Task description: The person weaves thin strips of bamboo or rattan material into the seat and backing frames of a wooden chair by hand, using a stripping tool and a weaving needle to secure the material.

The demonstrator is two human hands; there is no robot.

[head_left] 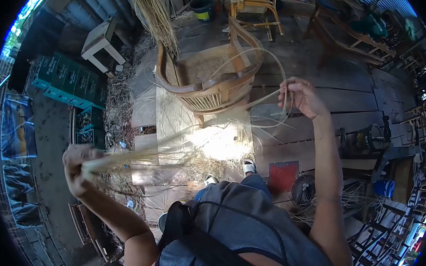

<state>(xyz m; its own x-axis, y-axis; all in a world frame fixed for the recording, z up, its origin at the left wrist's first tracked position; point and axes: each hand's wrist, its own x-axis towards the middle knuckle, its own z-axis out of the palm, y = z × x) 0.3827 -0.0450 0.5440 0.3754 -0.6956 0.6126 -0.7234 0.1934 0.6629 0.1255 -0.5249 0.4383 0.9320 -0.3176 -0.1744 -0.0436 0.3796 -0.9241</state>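
My left hand [76, 165], out to the left and blurred, is closed around a bundle of pale cane strips [134, 160]. The loose ends trail toward the sunlit floor. Raised on the right, my right hand [304, 97] has its fingers curled together at a thin cane strip [282, 71], which loops up and over to the left. Between and beyond the hands stands a wooden armchair [211, 87] with a curved back rail, slatted back and woven seat.
A long sheaf of cane [154, 15] leans beyond the armchair. Green crates [71, 81] and a pale stool [99, 43] stand left. A dark bucket [202, 7] and a bamboo-coloured chair [254, 8] are at the back. A red panel [283, 175] lies near my feet.
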